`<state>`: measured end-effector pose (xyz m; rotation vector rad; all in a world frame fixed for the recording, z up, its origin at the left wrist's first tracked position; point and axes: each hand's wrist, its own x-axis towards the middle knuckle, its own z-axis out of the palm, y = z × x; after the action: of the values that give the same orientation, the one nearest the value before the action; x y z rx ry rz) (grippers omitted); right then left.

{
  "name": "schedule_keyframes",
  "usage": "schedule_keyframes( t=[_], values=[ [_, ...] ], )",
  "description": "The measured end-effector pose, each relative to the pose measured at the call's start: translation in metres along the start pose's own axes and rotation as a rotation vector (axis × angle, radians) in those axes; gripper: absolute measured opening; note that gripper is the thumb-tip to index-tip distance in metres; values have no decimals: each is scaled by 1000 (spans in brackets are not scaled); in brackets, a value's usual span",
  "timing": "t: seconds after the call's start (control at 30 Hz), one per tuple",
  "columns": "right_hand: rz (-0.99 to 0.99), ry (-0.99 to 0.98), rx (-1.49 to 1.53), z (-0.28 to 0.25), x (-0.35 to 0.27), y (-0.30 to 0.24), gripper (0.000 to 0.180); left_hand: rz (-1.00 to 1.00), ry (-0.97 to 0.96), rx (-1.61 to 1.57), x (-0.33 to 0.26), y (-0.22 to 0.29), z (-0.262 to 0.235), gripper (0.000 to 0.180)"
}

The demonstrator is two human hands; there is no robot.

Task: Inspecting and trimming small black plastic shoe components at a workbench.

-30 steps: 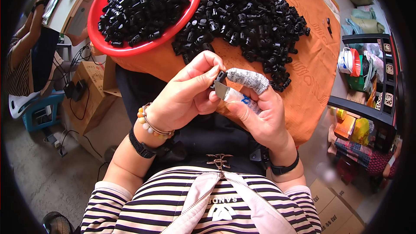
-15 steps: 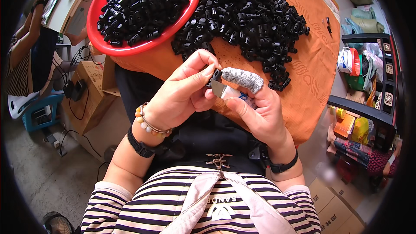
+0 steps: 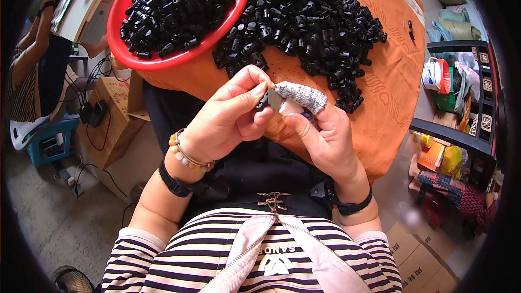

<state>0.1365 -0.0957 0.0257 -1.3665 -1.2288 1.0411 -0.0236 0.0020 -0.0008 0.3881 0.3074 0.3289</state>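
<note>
Left hand [image 3: 236, 107] pinches a small black plastic part [image 3: 262, 101] by the orange-clothed worktop [image 3: 393, 95]; right hand [image 3: 330, 134] grips a flat grey metal blade [image 3: 275, 100] against it. Scraping, I'd guess; next needs steady pressure.

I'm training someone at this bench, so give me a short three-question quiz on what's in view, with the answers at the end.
1. True or false: the red basin sits to the left of the loose pile of black parts on the orange cloth.
2. Multiple choice: the knitted cover on the right hand's index finger is mostly: A) red, B) grey, C) green.
3. Short answer: what does the left hand pinch beside the flat metal blade?

Key:
1. True.
2. B.
3. A small black part.
</note>
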Motion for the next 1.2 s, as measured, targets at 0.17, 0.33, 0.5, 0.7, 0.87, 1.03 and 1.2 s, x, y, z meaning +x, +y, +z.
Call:
schedule_keyframes(
  t=[0.17, 0.33, 0.5, 0.7, 0.87, 1.03, 1.2],
  values=[
    [-43, 114, 97, 4, -2, 9, 33, -8, 46, -49, 2, -3, 7, 14],
    [40, 205, 433, 4, 7, 7, 44, 1, 49, -23, 3, -4, 9, 12],
    [90, 122, 406, 17, 16, 0, 46, -21, 61, 0, 4, -5, 11, 11],
    [-11, 226, 404, 20, 28, 5, 47, 0, 34, 24, 4, -3, 10, 11],
    [159, 35, 555, 18, 24, 3, 48, -8, 91, 11, 0, 0, 12, 12],
    [-22, 285, 257, -7, 15, 17, 48, 243, 262, 211, -3, 15, 11, 13],
    [75, 375, -34, -33, -13, 28, 51, 638, 479, 278, -16, 51, -1, 17]
  ],
)
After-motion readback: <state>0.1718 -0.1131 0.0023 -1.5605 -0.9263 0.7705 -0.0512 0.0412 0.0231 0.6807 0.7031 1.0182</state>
